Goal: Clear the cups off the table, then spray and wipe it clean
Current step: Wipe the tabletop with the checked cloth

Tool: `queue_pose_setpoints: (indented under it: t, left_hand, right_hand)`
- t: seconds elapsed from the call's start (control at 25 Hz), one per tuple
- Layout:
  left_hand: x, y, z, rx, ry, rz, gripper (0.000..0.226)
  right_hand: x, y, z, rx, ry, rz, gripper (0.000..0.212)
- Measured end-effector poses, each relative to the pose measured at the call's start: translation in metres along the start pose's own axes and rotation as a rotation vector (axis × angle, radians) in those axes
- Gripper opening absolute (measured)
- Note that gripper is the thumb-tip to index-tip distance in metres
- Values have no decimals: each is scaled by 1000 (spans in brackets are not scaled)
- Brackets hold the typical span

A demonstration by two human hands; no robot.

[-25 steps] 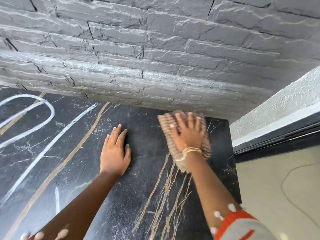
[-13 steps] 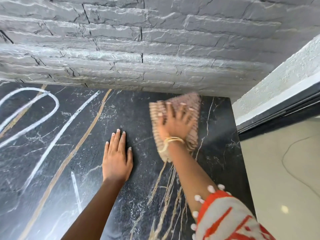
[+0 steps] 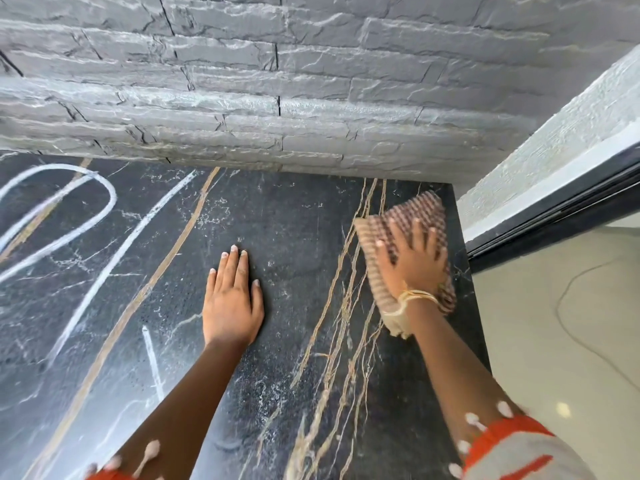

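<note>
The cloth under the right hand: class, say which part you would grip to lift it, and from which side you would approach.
Grip the loose beige corner of the cloth that sticks out beside the wrist, coming from the near side. The right hand presses the rest flat on the table, and the far edge lies close to the wall, so that free corner probably gives fingers the easiest pinch.

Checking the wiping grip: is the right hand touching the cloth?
Touching. The head view shows the right hand pressed flat on the checked cloth, fingers spread over it, on the black marble table.
</note>
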State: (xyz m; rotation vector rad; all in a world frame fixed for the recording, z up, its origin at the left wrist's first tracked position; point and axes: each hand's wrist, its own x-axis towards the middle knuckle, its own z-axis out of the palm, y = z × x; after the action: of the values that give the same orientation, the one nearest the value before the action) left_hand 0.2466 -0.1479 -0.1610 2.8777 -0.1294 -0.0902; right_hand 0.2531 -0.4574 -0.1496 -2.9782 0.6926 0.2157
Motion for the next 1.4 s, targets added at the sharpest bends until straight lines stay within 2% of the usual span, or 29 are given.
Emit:
queue_pose_setpoints:
  t: [0.08,0.16,0.28,0.32,0.4,0.52,0.64,0.72,0.8,0.92,1.08,1.2,1.4]
  left_hand:
    - [0,1,0,-12,-1,-6,62]
    - [0,1,0,-6,-5,1,62]
    - [0,-3,1,-12,-21,10,62]
    - [-3,-3,1,-19,-23,16,62]
    - [-15,-3,0,-1,-19,38,62]
    - [-45,-2,0,39,-3,50,61]
    - [-77,3,2,34,-22,-8,62]
    - [-94,12,5,44,-39,-3,63]
    - [-106,19,8,38,-39,-2,64]
    - [-114,20,12,26,-36,-18,64]
    - [-116,22,11,28,-21,-32,64]
    - [-115,22,11,7,-18,-31,63]
    - [-115,22,12,-17,-7,-26,63]
  right_hand:
    - [-23,37,2,-3,18,53,63]
    - [-42,44,6,16,2,137,61]
    - [-55,-4,9,71,-33,386,60]
    - [-56,-30,9,73,-43,411,62]
    - [-62,-90,13,72,-75,241,63]
    - [-89,-152,19,79,-100,-190,58]
    - [-110,-144,20,24,-86,-487,54]
    - [-104,-116,17,-7,-71,-594,54]
    - [-86,-84,11,0,-65,-508,58]
    - [-64,-17,6,7,-59,-222,59]
    - [-93,67,12,39,27,59,58]
    - [-124,79,18,96,21,210,60]
    - [-123,40,18,71,-70,326,60]
